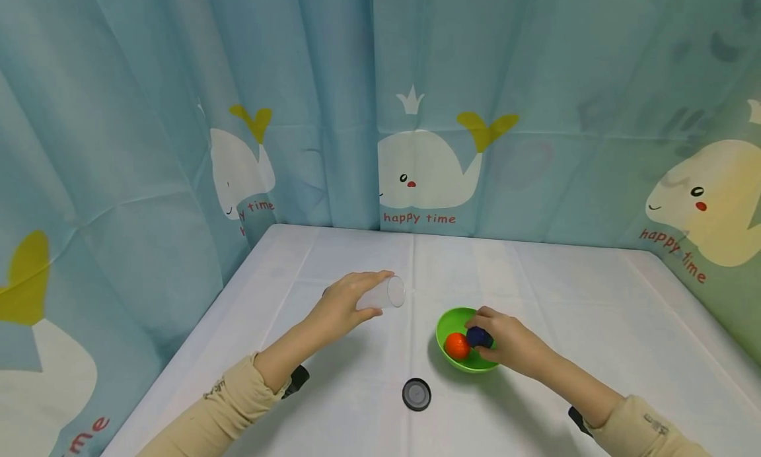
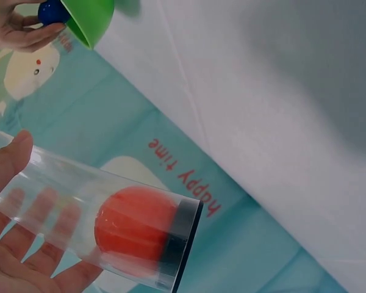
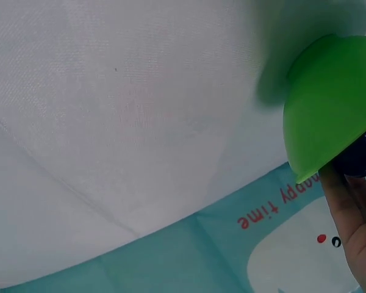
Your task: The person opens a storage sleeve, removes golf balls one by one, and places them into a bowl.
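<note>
My left hand [image 1: 341, 307] grips a clear plastic cylinder [image 1: 382, 294], tilted on its side above the table with its open mouth toward the right. Inside it, at the black-capped end, an orange-red ball [image 2: 134, 229] shows in the left wrist view. My right hand [image 1: 512, 341] pinches a dark blue ball [image 1: 479, 337] at the right side of a green bowl [image 1: 441, 331]. An orange ball [image 1: 457, 346] lies in that bowl, beside the blue one. In the right wrist view the bowl's wall partly hides the blue ball.
A round black lid [image 1: 417, 394] lies flat on the white tablecloth [image 1: 357, 411], in front of the bowl and between the forearms. Light blue curtains [image 1: 333, 100] with whale prints hang behind the table and along its sides.
</note>
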The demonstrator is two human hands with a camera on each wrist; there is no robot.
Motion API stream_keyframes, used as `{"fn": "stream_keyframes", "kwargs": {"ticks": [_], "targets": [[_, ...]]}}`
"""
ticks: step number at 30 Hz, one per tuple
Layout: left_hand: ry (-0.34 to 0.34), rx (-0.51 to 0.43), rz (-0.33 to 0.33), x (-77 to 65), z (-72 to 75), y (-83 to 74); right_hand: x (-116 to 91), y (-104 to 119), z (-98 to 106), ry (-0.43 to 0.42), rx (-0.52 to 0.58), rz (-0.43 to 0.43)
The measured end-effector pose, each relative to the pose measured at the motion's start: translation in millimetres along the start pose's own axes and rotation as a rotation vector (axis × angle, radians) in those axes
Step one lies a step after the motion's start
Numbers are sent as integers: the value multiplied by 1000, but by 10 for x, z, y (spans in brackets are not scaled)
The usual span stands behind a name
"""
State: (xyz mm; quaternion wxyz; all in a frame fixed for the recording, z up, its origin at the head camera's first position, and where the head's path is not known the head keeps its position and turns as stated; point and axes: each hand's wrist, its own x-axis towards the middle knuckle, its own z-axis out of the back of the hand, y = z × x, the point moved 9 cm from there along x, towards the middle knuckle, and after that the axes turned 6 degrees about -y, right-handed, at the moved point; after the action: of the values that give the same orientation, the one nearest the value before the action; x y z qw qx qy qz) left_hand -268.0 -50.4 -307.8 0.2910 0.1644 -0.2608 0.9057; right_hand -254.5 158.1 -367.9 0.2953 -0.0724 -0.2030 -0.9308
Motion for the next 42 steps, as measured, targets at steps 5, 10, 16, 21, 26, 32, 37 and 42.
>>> {"fn": "stream_keyframes", "kwargs": {"ticks": [5,10,16,21,26,32,37,42], "targets": [[16,-5,11,4,-18,-3,4,16,-20,18,-57,27],[27,-3,10,3,-34,-13,9,4,-66,37,-123,55],[35,-2,11,3,-50,-15,14,-7,-121,86,-155,48],[36,-6,-1,4,-58,-32,13,-21,-157,119,-144,15],[52,-28,4,-15,-83,-49,6,-25,-203,153,-131,-11],[60,-37,27,-32,-102,-55,11,-5,-212,162,-162,13],[54,-32,20,-29,-101,-66,27,19,-187,150,-212,75],[46,-25,-5,-11,-104,-86,44,16,-158,146,-195,90]]}}
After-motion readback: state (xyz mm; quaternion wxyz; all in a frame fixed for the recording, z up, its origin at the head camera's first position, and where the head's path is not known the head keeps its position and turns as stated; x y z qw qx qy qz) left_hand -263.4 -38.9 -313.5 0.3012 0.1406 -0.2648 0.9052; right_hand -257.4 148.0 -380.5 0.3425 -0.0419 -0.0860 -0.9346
